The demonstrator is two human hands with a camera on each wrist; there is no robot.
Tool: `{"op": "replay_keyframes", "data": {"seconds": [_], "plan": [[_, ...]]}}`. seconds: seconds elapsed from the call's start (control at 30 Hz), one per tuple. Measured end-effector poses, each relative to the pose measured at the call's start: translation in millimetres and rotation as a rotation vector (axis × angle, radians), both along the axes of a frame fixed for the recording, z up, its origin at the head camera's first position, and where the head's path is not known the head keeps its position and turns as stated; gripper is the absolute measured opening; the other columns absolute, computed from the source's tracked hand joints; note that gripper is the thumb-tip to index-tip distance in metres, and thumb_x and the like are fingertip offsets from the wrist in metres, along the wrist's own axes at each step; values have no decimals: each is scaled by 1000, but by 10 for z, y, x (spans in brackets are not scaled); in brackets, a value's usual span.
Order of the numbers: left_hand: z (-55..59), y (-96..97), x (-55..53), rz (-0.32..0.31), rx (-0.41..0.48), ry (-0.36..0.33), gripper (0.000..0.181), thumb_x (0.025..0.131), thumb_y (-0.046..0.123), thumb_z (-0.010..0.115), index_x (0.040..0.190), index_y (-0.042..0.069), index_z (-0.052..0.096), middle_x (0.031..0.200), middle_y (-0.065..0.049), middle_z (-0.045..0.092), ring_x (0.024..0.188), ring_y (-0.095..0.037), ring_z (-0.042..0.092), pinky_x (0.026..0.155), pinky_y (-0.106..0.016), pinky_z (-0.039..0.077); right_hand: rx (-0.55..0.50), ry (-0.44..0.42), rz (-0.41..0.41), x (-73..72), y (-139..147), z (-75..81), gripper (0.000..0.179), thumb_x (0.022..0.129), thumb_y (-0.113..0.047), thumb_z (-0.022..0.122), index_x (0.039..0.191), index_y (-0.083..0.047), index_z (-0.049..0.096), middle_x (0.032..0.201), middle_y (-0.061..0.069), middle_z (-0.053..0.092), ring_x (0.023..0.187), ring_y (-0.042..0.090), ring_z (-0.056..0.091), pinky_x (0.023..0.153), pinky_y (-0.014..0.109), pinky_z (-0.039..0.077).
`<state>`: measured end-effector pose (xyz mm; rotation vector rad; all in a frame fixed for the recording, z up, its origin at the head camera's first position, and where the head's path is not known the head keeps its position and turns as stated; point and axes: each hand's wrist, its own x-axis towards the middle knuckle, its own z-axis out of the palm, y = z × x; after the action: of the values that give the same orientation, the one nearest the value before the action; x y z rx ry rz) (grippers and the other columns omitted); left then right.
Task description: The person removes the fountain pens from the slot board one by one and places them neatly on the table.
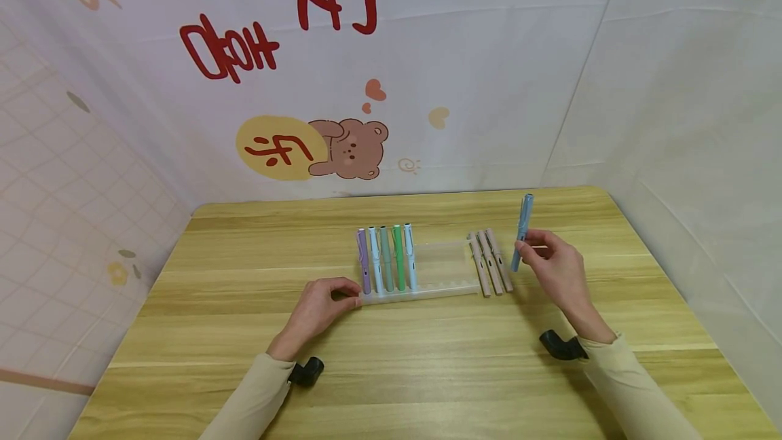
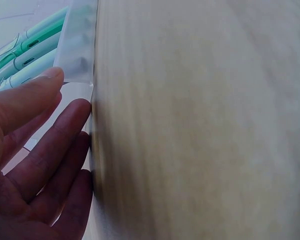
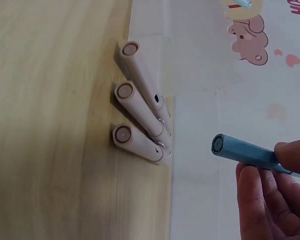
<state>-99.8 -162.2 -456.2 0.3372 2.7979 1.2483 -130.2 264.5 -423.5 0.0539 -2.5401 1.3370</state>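
Note:
In the head view, my right hand (image 1: 559,270) pinches a blue pen (image 1: 525,216) between thumb and fingers, close to upright above the table. The right wrist view shows the round end of this blue pen (image 3: 250,152) sticking out past the fingertips. My left hand (image 1: 318,307) is at the left end of a clear plastic pen rack (image 1: 427,292), thumb and index finger at its front corner. Five pens lie side by side on the rack's left part: purple (image 1: 364,260), light blue (image 1: 375,260), grey-green (image 1: 387,260), green (image 1: 399,257) and another light blue (image 1: 411,257).
Several slots at the rack's right part hold no pen. Beside its right end lie three pinkish-beige pens (image 1: 491,261), slightly fanned, left of the right hand. The wooden table (image 1: 391,372) meets a printed cloth backdrop (image 1: 489,87) behind. Each wrist carries a black mount (image 1: 562,346).

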Motion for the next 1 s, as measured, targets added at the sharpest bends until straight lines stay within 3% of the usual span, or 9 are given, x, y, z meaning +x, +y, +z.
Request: {"op": "replay_keyframes", "data": {"seconds": [0.37, 0.53, 0.67, 1.0], "plan": [[-10, -9, 0, -12, 3, 5, 10, 90, 17, 83, 99, 16, 80, 99, 8, 76, 94, -13, 69, 87, -40, 54, 44, -58, 1, 12, 91, -16, 36, 102, -31, 67, 123, -2, 69, 114, 19, 72, 84, -16, 59, 64, 16, 52], [-15, -9, -5, -15, -2, 7, 10, 90, 17, 83, 99, 16, 80, 97, 8, 76, 93, -13, 68, 87, -40, 54, 81, -78, -6, -5, 110, -32, 37, 102, -32, 67, 122, -2, 70, 113, 18, 73, 94, 13, 72, 66, 17, 52], [-15, -10, -6, -16, -4, 10, 9, 90, 17, 83, 99, 16, 80, 97, 8, 76, 93, -13, 68, 87, -40, 54, 104, -103, 12, -19, 129, -44, 39, 103, -34, 65, 124, -1, 69, 114, 19, 73, 101, 35, 73, 67, 19, 51], [-9, -2, -3, 1, -6, 4, 9, 89, 15, 83, 98, 17, 80, 94, 9, 76, 93, -12, 68, 89, -41, 53, 177, -201, 73, -93, 176, -89, 38, 102, -29, 66, 124, 1, 67, 107, 14, 73, 98, 33, 71, 72, 31, 54]]}}
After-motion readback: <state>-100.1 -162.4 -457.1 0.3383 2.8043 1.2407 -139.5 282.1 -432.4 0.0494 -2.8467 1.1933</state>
